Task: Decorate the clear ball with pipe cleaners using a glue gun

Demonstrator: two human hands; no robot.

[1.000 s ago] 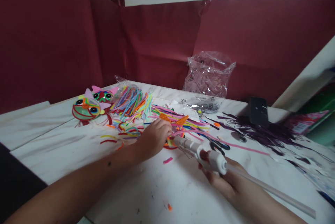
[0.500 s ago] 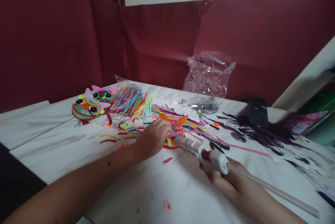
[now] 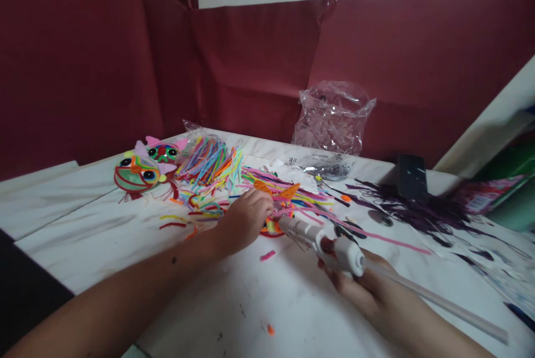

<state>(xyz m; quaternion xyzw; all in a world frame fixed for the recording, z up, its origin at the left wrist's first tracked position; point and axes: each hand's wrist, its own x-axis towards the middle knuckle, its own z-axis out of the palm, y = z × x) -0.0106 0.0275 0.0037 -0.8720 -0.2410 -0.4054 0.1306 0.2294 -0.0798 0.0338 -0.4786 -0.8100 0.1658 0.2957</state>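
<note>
My right hand [image 3: 370,285] is wrapped round a white glue gun [image 3: 307,232], with a long translucent glue stick [image 3: 443,299] running out of its back. The gun's nozzle points at a small animal-face craft [image 3: 273,228] with orange ears [image 3: 289,191] and a red rim, lying on the table. At the craft's left side, the fingers of my left hand [image 3: 247,216] are curled closed on it; their tips are hidden from view. Whether the nozzle touches the craft I cannot tell. A pink pipe cleaner [image 3: 393,240] stretches rightward from behind the gun.
Two finished-looking animal faces [image 3: 137,174] lie at the left, beside a heap of coloured pipe cleaners [image 3: 209,160]. A clear plastic bag [image 3: 332,118] stands at the back. To the right are dark purple strands [image 3: 438,213] and a black box-like object [image 3: 412,175].
Almost nothing differs. Both hands, the glue gun and the craft keep their places, apart from a very slight shift of the whole view.
</note>
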